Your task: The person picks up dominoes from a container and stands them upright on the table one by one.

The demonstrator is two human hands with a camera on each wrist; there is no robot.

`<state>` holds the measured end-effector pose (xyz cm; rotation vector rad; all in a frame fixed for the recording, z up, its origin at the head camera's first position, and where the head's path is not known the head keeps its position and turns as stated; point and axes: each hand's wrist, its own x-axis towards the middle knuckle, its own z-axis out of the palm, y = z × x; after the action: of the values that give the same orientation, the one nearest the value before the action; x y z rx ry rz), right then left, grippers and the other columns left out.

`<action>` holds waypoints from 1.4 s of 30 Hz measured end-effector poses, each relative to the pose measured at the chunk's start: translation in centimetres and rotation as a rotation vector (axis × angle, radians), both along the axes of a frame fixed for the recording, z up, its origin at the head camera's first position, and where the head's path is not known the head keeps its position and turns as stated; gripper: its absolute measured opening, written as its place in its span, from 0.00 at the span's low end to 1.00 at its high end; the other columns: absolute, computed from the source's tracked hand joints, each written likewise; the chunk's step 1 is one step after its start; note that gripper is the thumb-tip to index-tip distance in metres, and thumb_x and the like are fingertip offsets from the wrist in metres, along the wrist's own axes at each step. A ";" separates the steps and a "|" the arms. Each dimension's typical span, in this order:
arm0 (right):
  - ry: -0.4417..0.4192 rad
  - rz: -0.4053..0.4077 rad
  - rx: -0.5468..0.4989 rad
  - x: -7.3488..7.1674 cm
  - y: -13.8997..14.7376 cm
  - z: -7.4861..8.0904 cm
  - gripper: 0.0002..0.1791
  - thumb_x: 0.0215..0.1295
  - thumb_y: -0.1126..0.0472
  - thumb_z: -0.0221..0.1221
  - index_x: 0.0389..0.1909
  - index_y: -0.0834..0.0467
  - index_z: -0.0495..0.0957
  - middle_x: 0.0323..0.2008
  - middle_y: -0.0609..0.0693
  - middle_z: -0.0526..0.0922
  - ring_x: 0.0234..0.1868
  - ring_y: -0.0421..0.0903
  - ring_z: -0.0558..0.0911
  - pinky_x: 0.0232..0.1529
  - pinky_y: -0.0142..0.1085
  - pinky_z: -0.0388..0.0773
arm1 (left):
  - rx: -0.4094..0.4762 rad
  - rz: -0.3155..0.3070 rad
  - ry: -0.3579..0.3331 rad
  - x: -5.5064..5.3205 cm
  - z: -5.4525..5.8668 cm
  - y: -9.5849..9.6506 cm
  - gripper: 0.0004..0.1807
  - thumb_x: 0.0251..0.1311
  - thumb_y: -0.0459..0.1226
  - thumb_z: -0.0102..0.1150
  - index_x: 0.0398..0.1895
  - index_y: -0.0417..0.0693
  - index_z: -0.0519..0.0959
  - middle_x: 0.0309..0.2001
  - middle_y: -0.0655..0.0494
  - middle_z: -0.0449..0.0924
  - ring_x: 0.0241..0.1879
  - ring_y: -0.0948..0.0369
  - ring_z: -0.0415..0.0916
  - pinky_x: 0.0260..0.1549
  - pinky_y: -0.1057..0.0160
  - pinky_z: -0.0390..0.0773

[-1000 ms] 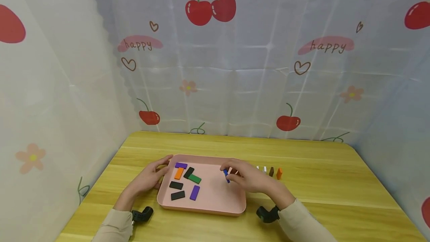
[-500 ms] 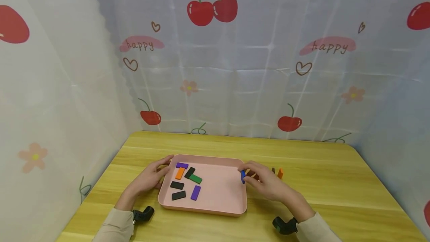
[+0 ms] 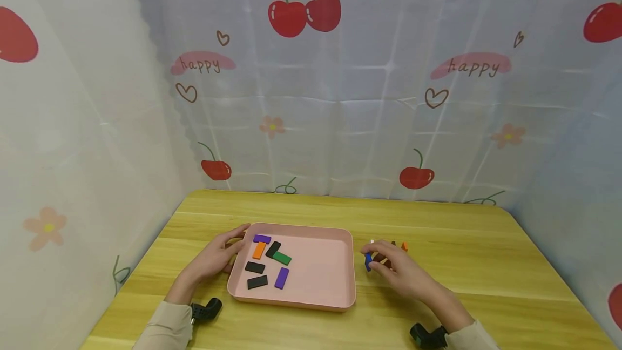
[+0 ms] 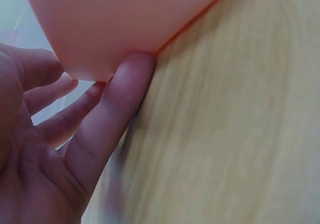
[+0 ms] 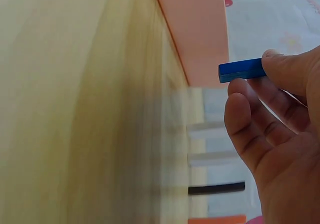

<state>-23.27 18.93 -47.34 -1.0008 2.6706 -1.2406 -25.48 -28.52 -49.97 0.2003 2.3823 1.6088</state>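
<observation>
Pinched between thumb and fingertips of my right hand [image 3: 396, 269] is a blue domino [image 5: 242, 70]. It is held off the table, just right of the pink tray [image 3: 320, 301]. My left hand [image 3: 214, 257] rests against the tray's left side. In the left wrist view its thumb [image 4: 120, 94] lies on the tray's outer wall and the other fingers touch around the corner. Flat in the tray lie several dominoes: purple [image 3: 282, 278], orange [image 3: 259, 250], green [image 3: 282, 258] and black [image 3: 257, 282].
Beyond my right hand a row of dominoes stands upright on the wooden table [image 3: 486, 280]: white [image 5: 215, 158], black [image 5: 217, 188] and orange [image 5: 217, 219]. My hand partly hides them in the head view. A printed curtain [image 3: 311, 150] encloses the table's back and sides.
My right hand has carried the blue domino rightward, from over the tray to outside its right wall. The left hand and the tray have stayed in place.
</observation>
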 end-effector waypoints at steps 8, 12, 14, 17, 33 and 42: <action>0.006 -0.054 -0.008 0.5 1.7 -0.7 0.16 0.75 0.65 0.59 0.61 0.59 0.78 0.50 0.55 0.82 0.43 0.39 0.80 0.40 0.31 0.83 | -0.006 0.019 0.001 0.0 0.3 0.2 0.29 0.81 0.41 0.47 0.81 0.64 0.60 0.75 0.40 0.63 0.59 0.46 0.79 0.36 0.50 0.89; 0.021 -0.094 -0.005 0.8 2.7 -1.3 0.16 0.75 0.66 0.58 0.61 0.60 0.78 0.50 0.56 0.83 0.43 0.37 0.81 0.40 0.31 0.83 | -0.010 0.012 0.000 0.1 0.3 0.1 0.29 0.81 0.42 0.47 0.82 0.63 0.58 0.75 0.39 0.63 0.59 0.46 0.79 0.36 0.50 0.89; 0.016 -0.115 0.004 0.9 3.3 -1.4 0.16 0.76 0.65 0.58 0.61 0.60 0.77 0.51 0.55 0.82 0.43 0.37 0.81 0.40 0.31 0.83 | -0.008 0.012 -0.003 0.1 0.2 0.1 0.29 0.81 0.42 0.47 0.82 0.63 0.58 0.75 0.39 0.63 0.59 0.46 0.79 0.36 0.50 0.89; -0.021 -0.156 0.016 1.1 4.1 -1.4 0.16 0.76 0.64 0.57 0.61 0.58 0.77 0.50 0.52 0.82 0.42 0.38 0.82 0.40 0.31 0.83 | -0.002 0.011 -0.002 0.1 0.1 0.0 0.29 0.81 0.42 0.47 0.82 0.63 0.58 0.75 0.38 0.62 0.59 0.46 0.79 0.36 0.50 0.89; -0.126 -0.371 0.060 0.9 8.6 -1.8 0.17 0.77 0.63 0.57 0.63 0.55 0.77 0.52 0.52 0.83 0.45 0.39 0.83 0.41 0.31 0.82 | -0.003 0.001 -0.002 0.0 0.2 0.2 0.30 0.81 0.42 0.47 0.82 0.62 0.58 0.75 0.38 0.63 0.58 0.47 0.79 0.37 0.50 0.89; -0.118 -0.398 0.057 -0.1 9.3 -2.3 0.17 0.77 0.65 0.56 0.63 0.58 0.76 0.46 0.54 0.84 0.38 0.38 0.84 0.36 0.32 0.82 | 0.002 0.009 -0.011 0.0 0.0 0.2 0.30 0.81 0.42 0.48 0.82 0.63 0.58 0.75 0.39 0.62 0.59 0.47 0.79 0.37 0.50 0.89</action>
<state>-23.34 28.24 -49.63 -0.3821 2.8777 -1.2215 -25.45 -28.33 -49.92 0.1810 2.3771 1.6117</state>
